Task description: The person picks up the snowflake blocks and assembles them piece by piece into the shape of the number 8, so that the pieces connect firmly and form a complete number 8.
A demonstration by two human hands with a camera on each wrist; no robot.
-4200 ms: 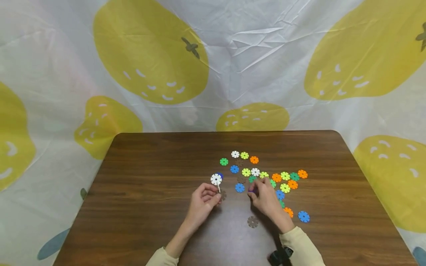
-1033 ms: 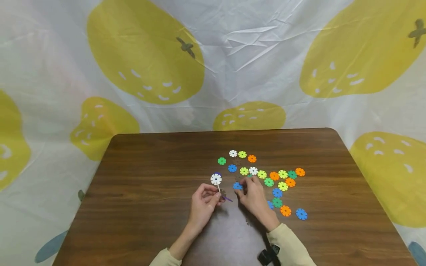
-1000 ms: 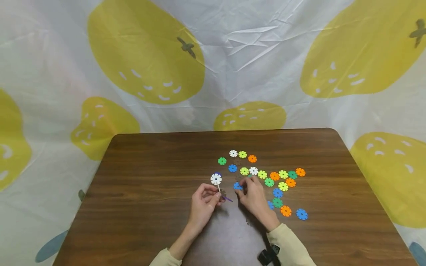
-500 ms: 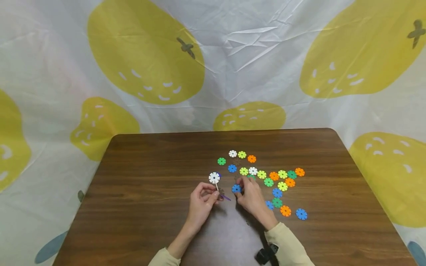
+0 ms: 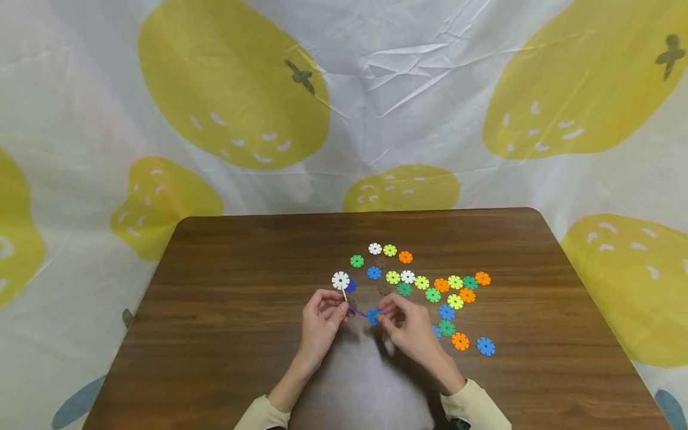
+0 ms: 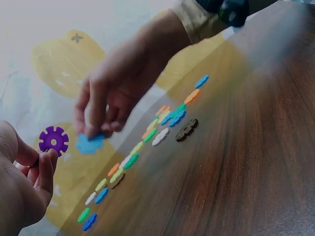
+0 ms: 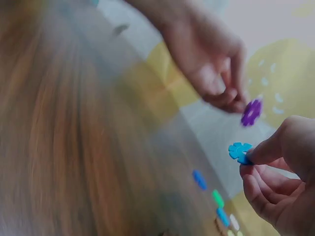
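My left hand (image 5: 321, 319) pinches a small joined group of notched plastic discs. Its white disc (image 5: 341, 280) faces up at the top, with a pale disc seen edge-on below it. A purple disc (image 6: 47, 141) sticks out past the left fingertips, showing its full round face in the left wrist view. My right hand (image 5: 414, 328) pinches a light blue notched disc (image 7: 237, 151) between thumb and fingers. In the head view the blue disc (image 5: 372, 316) is right at the end of the purple one; both wrist views show a gap between them.
Loose notched discs lie on the brown wooden table (image 5: 242, 269), among them a dark blue disc (image 5: 352, 286), a green disc (image 5: 357, 261) and an orange disc (image 5: 460, 341). A brown disc (image 6: 187, 130) lies nearer. Behind hangs a fruit-print cloth (image 5: 344, 119).
The purple disc, earlier in my right hand, now sits with the left hand's group. My right hand has picked the light blue disc off the table and brought it toward the purple one.
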